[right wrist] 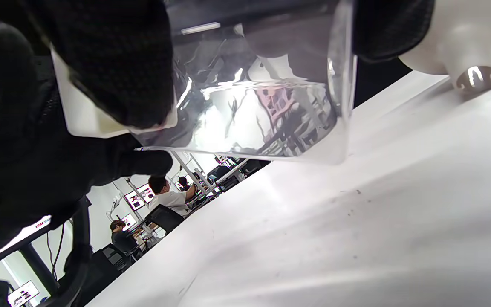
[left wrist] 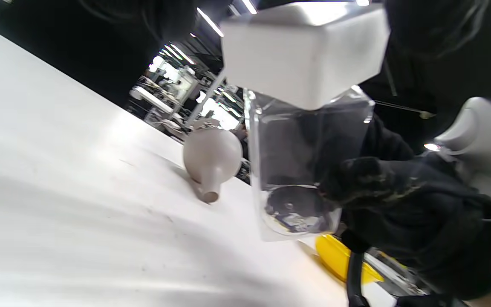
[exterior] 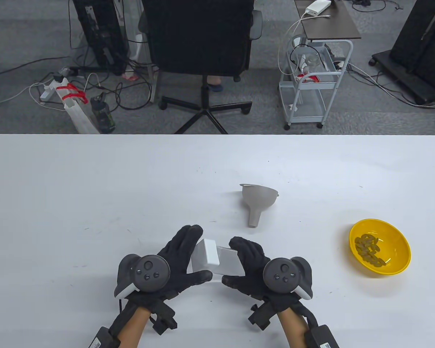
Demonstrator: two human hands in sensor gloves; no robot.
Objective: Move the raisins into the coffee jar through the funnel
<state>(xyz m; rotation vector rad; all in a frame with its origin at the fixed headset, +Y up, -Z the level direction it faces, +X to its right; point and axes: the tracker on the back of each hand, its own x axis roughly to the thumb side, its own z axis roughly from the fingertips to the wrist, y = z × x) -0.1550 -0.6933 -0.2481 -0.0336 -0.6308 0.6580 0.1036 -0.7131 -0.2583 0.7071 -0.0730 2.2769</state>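
A clear square coffee jar [exterior: 226,260] with a white lid [exterior: 207,252] is tilted above the table, held between both hands. My left hand [exterior: 183,261] grips the lid end; my right hand [exterior: 243,266] grips the clear body. In the left wrist view the lid [left wrist: 305,53] sits on the jar [left wrist: 301,170], which looks empty. In the right wrist view the jar [right wrist: 254,102] is close above the table. A grey funnel [exterior: 257,203] lies on its side beyond the hands. A yellow bowl [exterior: 395,266] holds the raisins [exterior: 369,249] at the right.
The white table [exterior: 94,199] ends at a far edge [exterior: 217,135], with an office chair and a wire cart on the floor behind. The funnel [left wrist: 211,164] and the bowl [left wrist: 335,256] also show in the left wrist view.
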